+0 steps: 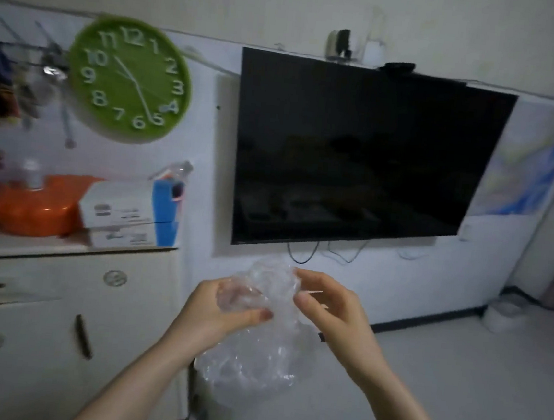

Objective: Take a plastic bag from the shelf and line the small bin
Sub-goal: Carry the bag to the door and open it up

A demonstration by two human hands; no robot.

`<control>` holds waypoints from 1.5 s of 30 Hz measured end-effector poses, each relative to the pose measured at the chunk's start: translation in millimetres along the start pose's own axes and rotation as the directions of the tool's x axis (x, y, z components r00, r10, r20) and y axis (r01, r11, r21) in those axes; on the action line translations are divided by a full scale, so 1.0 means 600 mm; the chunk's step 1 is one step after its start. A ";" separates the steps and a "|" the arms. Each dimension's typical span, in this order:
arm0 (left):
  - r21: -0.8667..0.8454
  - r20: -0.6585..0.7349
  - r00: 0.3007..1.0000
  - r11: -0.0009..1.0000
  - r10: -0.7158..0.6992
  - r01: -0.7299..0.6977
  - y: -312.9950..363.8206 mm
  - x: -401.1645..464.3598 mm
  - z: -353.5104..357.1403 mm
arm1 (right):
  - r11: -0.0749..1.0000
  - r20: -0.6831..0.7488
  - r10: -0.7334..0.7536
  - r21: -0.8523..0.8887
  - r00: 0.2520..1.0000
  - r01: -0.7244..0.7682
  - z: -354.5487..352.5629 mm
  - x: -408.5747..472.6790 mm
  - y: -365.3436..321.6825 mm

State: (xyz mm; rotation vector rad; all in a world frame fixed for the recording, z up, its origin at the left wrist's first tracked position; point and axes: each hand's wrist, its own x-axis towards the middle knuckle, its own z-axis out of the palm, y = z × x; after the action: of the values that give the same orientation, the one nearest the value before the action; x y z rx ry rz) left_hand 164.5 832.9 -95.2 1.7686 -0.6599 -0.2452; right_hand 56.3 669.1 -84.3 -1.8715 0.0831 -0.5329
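Head view: both hands' fingers (307, 302) pinch a crumpled clear plastic bag (255, 353).

The only signs that can be read are the white numerals 1 to 12 on the round green clock (129, 79), which hangs on the wall high above and to the left of the left hand (222, 309). The white box (118, 209) on the cabinet top, up and left of that hand, carries dark printed labels, but they are too blurred to read. No other text can be made out.
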 end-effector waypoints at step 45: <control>-0.088 0.780 0.465 0.809 0.419 -0.581 0.203 1.381 1.221 | 0.862 -0.805 -0.111 -0.369 0.583 -0.346 -1.238 0.779 0.660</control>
State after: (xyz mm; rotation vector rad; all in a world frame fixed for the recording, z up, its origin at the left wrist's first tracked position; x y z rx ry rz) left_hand 448.9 -242.2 -64.2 1.4930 -1.8795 -0.5581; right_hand 256.5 -272.4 -97.4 -1.9201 1.0628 -1.3534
